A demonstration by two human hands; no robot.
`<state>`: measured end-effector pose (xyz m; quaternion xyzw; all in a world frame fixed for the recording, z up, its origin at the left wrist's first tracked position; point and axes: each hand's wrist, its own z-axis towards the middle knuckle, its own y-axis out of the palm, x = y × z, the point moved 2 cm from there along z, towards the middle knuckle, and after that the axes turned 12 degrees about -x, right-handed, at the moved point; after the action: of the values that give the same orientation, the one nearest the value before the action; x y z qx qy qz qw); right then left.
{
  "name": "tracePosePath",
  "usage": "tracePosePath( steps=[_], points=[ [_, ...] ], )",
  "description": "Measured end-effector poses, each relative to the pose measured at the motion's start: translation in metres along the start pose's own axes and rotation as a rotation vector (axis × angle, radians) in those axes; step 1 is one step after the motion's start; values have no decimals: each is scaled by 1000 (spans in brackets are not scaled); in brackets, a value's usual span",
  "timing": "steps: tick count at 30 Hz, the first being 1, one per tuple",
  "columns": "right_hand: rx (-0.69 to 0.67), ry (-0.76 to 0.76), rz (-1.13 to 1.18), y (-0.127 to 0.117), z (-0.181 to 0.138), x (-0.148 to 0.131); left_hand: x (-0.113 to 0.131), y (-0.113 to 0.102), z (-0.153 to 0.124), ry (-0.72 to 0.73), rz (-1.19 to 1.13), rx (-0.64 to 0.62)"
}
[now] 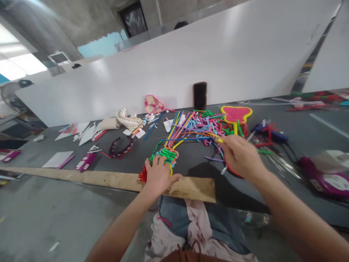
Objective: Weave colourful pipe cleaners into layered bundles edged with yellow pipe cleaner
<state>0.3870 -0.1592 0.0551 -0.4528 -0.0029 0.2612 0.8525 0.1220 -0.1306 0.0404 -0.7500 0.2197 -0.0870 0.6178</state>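
My left hand [159, 174] rests on a woven piece of green, red and yellow pipe cleaners [166, 156] at the table's near edge, fingers bent over it. My right hand [240, 154] reaches into a loose pile of coloured pipe cleaners [196, 127], its fingers pinched on a yellow one [218, 139]. Under the right hand lies a red ring-shaped piece [231, 171]. A pink heart-like shape with a yellow border [236, 114] lies beyond the pile.
A dark phone [200, 95] leans on the white wall [191, 65]. Paper scraps [79, 133], a dark braided band [121, 147], a pink fan [153, 104], a beige braid [128, 120] and purple packets [86, 161] lie left. A plank [89, 177] edges the table.
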Motion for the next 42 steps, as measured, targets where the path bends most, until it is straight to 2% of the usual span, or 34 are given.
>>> tracePosePath(
  steps=[4,8,10,13,14,16,18,20,23,27,33,39,42],
  points=[
    [-123,-96,61,19,-1,-19,8,0,9,-124,-36,88],
    [-142,-76,99,22,-6,-17,-2,-9,-8,-135,-167,171],
    [-100,-19,94,19,-10,-7,-15,-21,-22,-110,-297,195],
    [14,172,60,8,-14,6,-34,-43,-34,18,-648,185],
    [50,239,55,3,-14,9,-38,-49,-33,60,-810,139],
    [107,332,72,-9,-12,8,-39,-53,-25,158,-1162,-28],
    [157,323,112,-22,-7,0,-32,-51,-11,185,-1476,-253],
    [180,225,156,-31,1,-12,-19,-44,6,196,-1648,-442],
    [109,19,215,-29,18,-29,-1,-38,29,278,-1664,-604],
    [-5,-153,150,-5,37,-36,5,-39,50,431,-1597,-681],
    [-51,-132,3,17,33,-31,-7,-45,74,564,-1526,-657],
    [-65,-109,-68,14,29,-31,-1,-43,80,614,-1515,-627],
    [-64,-103,-70,11,30,-32,1,-48,78,635,-1424,-610]
  ],
)
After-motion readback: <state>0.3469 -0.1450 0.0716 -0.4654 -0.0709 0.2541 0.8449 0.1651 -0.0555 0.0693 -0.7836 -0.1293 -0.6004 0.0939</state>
